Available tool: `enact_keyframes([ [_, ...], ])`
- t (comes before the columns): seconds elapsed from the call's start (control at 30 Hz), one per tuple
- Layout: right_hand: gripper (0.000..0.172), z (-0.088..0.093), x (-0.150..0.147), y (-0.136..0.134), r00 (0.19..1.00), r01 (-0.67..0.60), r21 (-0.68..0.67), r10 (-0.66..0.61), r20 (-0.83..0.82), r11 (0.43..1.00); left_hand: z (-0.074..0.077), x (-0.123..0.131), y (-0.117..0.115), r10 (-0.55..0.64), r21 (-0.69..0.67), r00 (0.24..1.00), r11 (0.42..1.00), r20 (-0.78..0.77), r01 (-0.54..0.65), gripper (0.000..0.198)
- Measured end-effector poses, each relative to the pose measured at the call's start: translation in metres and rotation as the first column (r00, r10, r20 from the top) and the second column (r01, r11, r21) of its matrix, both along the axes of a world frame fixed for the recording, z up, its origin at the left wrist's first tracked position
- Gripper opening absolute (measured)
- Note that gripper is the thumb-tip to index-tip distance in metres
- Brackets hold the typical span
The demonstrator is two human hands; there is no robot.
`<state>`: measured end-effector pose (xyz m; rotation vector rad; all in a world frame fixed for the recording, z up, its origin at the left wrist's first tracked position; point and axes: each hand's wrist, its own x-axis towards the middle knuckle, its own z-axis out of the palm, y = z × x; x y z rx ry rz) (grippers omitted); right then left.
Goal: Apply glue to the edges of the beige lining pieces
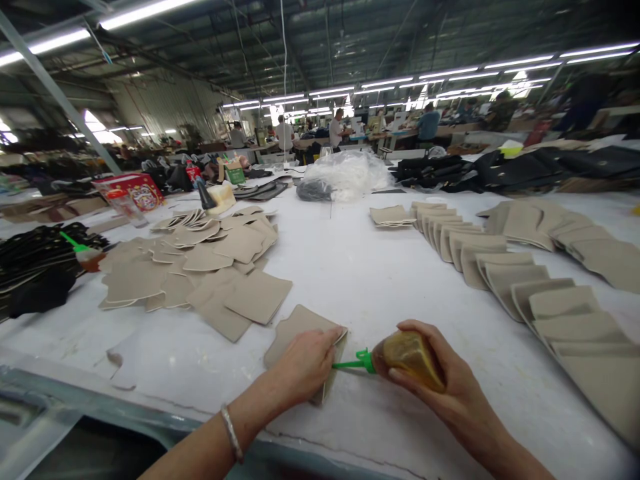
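My right hand (440, 380) wraps its grip around the glue bottle (410, 359), green nozzle (353, 364) at the edge of the tan cut piece (300, 327). My left hand (305, 363) presses that piece flat on the white surface (360, 267), fingers together. Squeezing too hard could flood glue onto my fingers. Both forearms reach in low, angled inward.

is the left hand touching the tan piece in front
Touching: the head view shows the left hand lying flat on the tan piece, fingers pressing its right edge.
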<state>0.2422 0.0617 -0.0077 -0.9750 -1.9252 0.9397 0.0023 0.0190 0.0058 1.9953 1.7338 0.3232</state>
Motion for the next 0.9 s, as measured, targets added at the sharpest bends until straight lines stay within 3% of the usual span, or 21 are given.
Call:
enact_keyframes([
  [0.17, 0.041, 0.005, -0.001, 0.011, 0.992, 0.129, 0.131, -0.129, -0.014, 0.983, 0.002, 0.0, 0.001, 0.004, -0.005, 1.0, 1.0, -0.009, -0.004, 0.045],
  [0.37, 0.042, 0.005, -0.001, 0.007, 1.0, 0.018, -0.016, -0.018, -0.002, 1.0, 0.0, 0.0, 0.0, -0.006, 0.007, 1.0, 1.0, 0.001, 0.006, 0.045],
  [0.57, 0.045, 0.002, -0.001, 0.016, 0.988, 0.155, 0.043, -0.154, -0.032, 0.987, 0.0, -0.001, 0.002, -0.001, 0.004, 1.0, 1.0, 0.001, 0.001, 0.045],
  [0.77, 0.047, -0.002, 0.003, 0.004, 0.996, 0.08, -0.096, -0.082, -0.019, 0.992, 0.003, 0.001, 0.001, -0.003, 0.018, 1.0, 1.0, 0.019, 0.002, 0.045],
  [0.9, 0.043, 0.002, 0.002, 0.007, 0.988, 0.152, 0.064, -0.152, -0.007, 0.986, 0.004, 0.001, 0.002, 0.003, 0.013, 1.0, 1.0, 0.008, -0.003, 0.046],
])
